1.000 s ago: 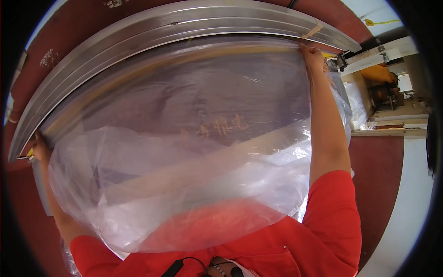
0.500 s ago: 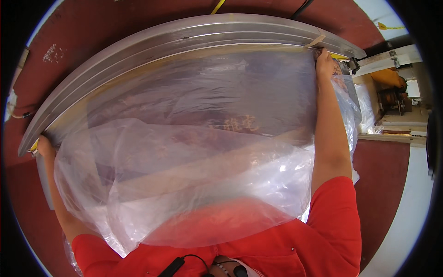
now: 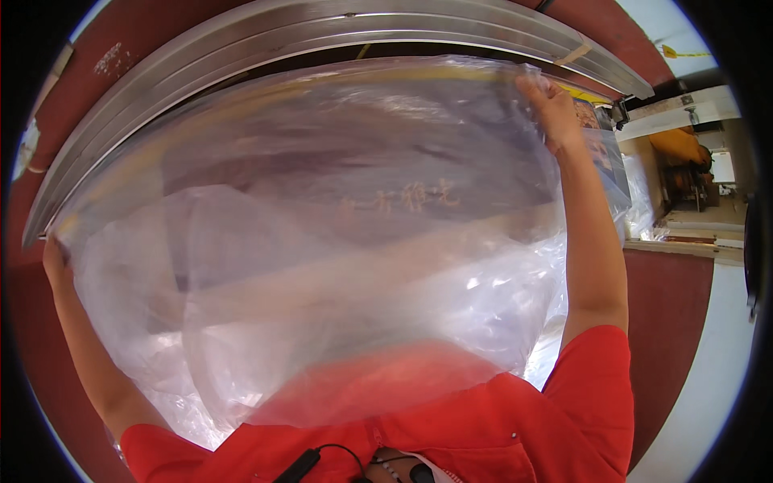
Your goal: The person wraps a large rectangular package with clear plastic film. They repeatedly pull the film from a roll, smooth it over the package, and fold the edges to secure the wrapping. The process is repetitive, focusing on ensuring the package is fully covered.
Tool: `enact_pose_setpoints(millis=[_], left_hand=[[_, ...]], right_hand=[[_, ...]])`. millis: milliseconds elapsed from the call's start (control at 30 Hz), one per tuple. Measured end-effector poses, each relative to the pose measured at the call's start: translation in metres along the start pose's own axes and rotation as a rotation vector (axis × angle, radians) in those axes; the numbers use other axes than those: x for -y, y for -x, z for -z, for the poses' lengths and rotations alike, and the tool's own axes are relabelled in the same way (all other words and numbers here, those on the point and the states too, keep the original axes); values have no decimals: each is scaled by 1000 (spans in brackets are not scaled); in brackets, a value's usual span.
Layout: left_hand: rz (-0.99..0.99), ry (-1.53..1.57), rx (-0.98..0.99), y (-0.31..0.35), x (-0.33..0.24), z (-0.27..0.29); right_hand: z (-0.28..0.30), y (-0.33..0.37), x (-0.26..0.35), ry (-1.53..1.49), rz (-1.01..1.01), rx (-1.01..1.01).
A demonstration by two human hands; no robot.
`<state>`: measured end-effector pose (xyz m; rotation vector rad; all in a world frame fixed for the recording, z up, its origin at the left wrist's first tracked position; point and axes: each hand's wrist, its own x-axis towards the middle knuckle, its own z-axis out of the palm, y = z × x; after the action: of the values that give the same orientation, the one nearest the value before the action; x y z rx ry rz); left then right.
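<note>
A wide sheet of clear plastic film (image 3: 266,322) stretches between my two hands and drapes down over my chest. My left hand (image 3: 56,259) is closed on its far left corner, near the left end of the long metal bar (image 3: 274,44); its fingers are partly hidden and slightly blurred. At the far right corner, my right hand (image 3: 554,109) pinches the film, thumb and fingers together. Through the plastic shows a dark panel (image 3: 266,173) with gold characters; whether it lies inside or under the film I cannot tell. Along the far edge runs a yellowish strip (image 3: 419,72).
The silvery bar spans the far side, with a dark gap before it and a tan tape strip (image 3: 573,55) on it. More crumpled plastic (image 3: 640,201) lies at the right, beside a shelf-like opening with an orange object (image 3: 680,149). The floor (image 3: 668,322) is dark red.
The film's far edge has come away from the metal bar, opening a dark gap. My left hand has shifted outward and slightly up; my right hand has moved slightly left, off the bar.
</note>
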<state>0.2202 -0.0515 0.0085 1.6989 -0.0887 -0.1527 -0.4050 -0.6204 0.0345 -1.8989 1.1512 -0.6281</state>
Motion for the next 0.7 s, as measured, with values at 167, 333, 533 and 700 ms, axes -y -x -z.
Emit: enact_pose_setpoints(millis=[167,333,533,700], left_hand=[[-110,-782,1,24,-20,31],[-266,-802,623,127,-61,-160],[-554,-484,1105,355,-59,-467],[-508,-35,906,391,-30,-499]], right_hand=[[-45,27,2,-296,14,216],[-57,31,0,-309,107,164],[-54,34,1,-348,134,150],[-55,40,1,-213,270,172]])
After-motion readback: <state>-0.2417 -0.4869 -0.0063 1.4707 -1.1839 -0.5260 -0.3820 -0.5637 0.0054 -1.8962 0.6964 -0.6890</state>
